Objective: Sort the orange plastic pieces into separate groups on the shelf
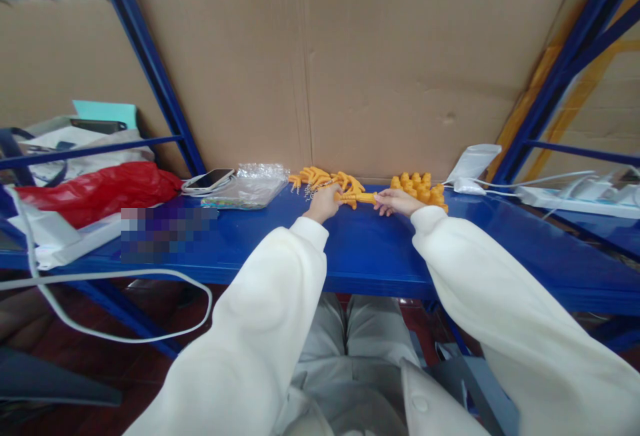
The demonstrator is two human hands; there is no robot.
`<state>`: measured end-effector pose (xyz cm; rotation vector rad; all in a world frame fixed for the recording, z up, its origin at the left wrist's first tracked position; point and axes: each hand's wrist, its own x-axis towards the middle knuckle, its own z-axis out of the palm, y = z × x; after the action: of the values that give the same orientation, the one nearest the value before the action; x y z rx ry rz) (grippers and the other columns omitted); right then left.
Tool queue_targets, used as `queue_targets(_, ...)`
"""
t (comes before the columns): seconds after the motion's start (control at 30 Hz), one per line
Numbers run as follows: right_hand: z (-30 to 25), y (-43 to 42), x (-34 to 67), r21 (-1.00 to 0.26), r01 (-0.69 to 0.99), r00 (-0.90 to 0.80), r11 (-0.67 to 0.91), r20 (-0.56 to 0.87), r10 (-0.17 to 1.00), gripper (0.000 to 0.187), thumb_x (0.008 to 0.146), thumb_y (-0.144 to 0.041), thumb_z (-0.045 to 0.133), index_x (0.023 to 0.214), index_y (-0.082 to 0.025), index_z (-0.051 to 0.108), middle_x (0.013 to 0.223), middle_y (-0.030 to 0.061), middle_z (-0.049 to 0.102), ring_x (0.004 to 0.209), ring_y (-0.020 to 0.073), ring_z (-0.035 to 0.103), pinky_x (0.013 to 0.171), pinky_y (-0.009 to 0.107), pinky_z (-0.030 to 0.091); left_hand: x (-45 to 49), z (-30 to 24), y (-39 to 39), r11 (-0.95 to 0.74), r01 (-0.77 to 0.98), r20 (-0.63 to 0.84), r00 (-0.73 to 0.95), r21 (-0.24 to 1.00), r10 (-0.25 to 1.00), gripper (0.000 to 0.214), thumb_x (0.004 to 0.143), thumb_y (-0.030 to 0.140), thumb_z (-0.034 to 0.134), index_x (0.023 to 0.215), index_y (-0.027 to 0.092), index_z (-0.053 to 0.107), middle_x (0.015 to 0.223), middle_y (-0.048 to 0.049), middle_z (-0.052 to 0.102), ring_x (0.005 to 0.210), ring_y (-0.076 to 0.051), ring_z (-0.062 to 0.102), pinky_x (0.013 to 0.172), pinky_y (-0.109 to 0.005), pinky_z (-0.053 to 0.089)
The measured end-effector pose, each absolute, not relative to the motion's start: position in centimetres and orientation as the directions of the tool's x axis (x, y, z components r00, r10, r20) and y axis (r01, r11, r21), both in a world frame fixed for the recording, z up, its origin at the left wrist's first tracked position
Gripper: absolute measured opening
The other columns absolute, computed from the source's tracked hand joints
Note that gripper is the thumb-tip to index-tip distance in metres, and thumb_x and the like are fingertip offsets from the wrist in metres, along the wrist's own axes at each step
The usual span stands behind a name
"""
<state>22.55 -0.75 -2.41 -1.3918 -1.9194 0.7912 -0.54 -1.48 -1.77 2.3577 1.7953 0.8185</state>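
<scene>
Both my hands reach out over a blue metal shelf [360, 249]. Between them they hold one small orange plastic piece [361, 199]: my left hand [324, 203] is closed on its left end and my right hand [395, 202] pinches its right end. Just behind my left hand lies a loose heap of long orange pieces with small metal chains [323, 179]. Behind my right hand stands a cluster of short orange pieces [420, 188]. White sleeves cover both arms.
A clear plastic bag [250, 186] and a phone [213, 178] lie to the left, beside a red bag [100, 189]. White bags, cables and a power strip [565, 199] sit to the right. Cardboard [350, 76] closes the back; blue uprights [150, 63] flank the shelf.
</scene>
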Motion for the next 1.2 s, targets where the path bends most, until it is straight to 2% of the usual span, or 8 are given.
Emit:
queue_targets(0.1,-2.8,-0.5,22.4,-0.793,0.558,-0.193,0.242,0.160,0.968,0.043,0.082,-0.063,0.071,0.084,-0.021,0.064,0.085,0.0117,0.076,0.078,0.0260,0.075,0.070,0.042,0.062,-0.5,-1.8,-1.4,-0.316,0.881,0.375,0.176,0.353,0.910,0.026,0.087,0.015,0.068,0.112,0.020,0.069,0.117,-0.0081,0.074,0.114,-0.025,0.068,0.100,-0.032,0.050)
queue_targets(0.2,-3.2,-0.2,22.4,-0.819,0.500,-0.230,0.280,0.186,0.955,0.046,0.074,-0.063,0.079,0.088,-0.023,0.060,0.081,0.0073,0.074,0.070,0.0225,0.073,0.063,0.038,0.060,-0.5,-1.8,-1.3,-0.341,0.867,0.380,0.196,0.364,0.904,0.026,0.085,0.013,0.069,0.110,0.020,0.069,0.114,-0.0067,0.075,0.111,-0.024,0.068,0.098,-0.030,0.050)
queue_targets(0.33,-3.4,0.2,22.8,-0.819,0.482,-0.254,0.312,0.210,0.944,0.044,0.069,-0.044,0.087,0.092,-0.024,0.055,0.083,0.0027,0.071,0.065,0.0178,0.069,0.060,0.033,0.058,-0.5,-1.7,-1.4,-0.360,0.852,0.376,0.213,0.379,0.902,0.027,0.083,0.011,0.071,0.108,0.020,0.069,0.114,-0.0059,0.075,0.111,-0.022,0.068,0.097,-0.028,0.050)
queue_targets(0.53,-3.7,1.1,23.3,-0.715,0.549,-0.271,0.434,0.339,0.901,0.036,0.071,-0.025,0.080,0.098,-0.023,0.056,0.104,0.0061,0.069,0.071,0.0167,0.067,0.072,0.041,0.060,-0.5,-1.9,-1.3,-0.371,0.846,0.386,0.218,0.382,0.896,0.026,0.083,0.012,0.071,0.107,0.019,0.069,0.114,-0.0062,0.075,0.111,-0.024,0.068,0.098,-0.030,0.050)
queue_targets(0.7,-3.7,1.4,23.3,-0.625,0.583,-0.293,0.519,0.433,0.852,0.035,0.070,-0.023,0.079,0.098,-0.021,0.059,0.104,0.0049,0.068,0.075,0.0161,0.064,0.082,0.044,0.059,-0.6,-2.1,-1.1,-0.366,0.843,0.391,0.207,0.394,0.897,0.027,0.082,0.011,0.070,0.108,0.020,0.070,0.112,-0.0068,0.075,0.110,-0.025,0.069,0.097,-0.031,0.050)
queue_targets(0.83,-3.1,0.5,22.8,-0.737,0.513,-0.267,0.440,0.350,0.898,0.032,0.075,-0.030,0.080,0.096,-0.020,0.058,0.094,0.0050,0.067,0.066,0.0135,0.062,0.068,0.034,0.058,-0.6,-2.0,-1.2,-0.356,0.841,0.399,0.187,0.407,0.898,0.027,0.083,0.009,0.069,0.107,0.019,0.069,0.111,-0.0071,0.075,0.109,-0.025,0.069,0.096,-0.031,0.051)
queue_targets(0.97,-2.3,-0.4,22.4,-0.787,0.507,-0.283,0.351,0.232,0.930,0.037,0.080,-0.051,0.078,0.085,-0.018,0.060,0.073,0.0051,0.066,0.058,0.0139,0.060,0.057,0.028,0.052,-0.5,-1.9,-1.2,-0.354,0.844,0.409,0.179,0.404,0.895,0.026,0.082,0.008,0.068,0.106,0.020,0.069,0.109,-0.0065,0.075,0.108,-0.025,0.068,0.095,-0.032,0.051)
queue_targets(1.2,-2.5,-0.3,22.3,-0.805,0.547,-0.195,0.230,0.145,0.970,0.067,0.087,-0.082,0.045,0.067,-0.021,0.062,0.067,0.0144,0.067,0.062,0.0215,0.065,0.062,0.039,0.054,-0.5,-2.2,-0.9,-0.401,0.822,0.467,0.192,0.404,0.863,0.025,0.080,0.013,0.071,0.103,0.021,0.070,0.105,-0.0060,0.074,0.105,-0.025,0.068,0.096,-0.035,0.052)
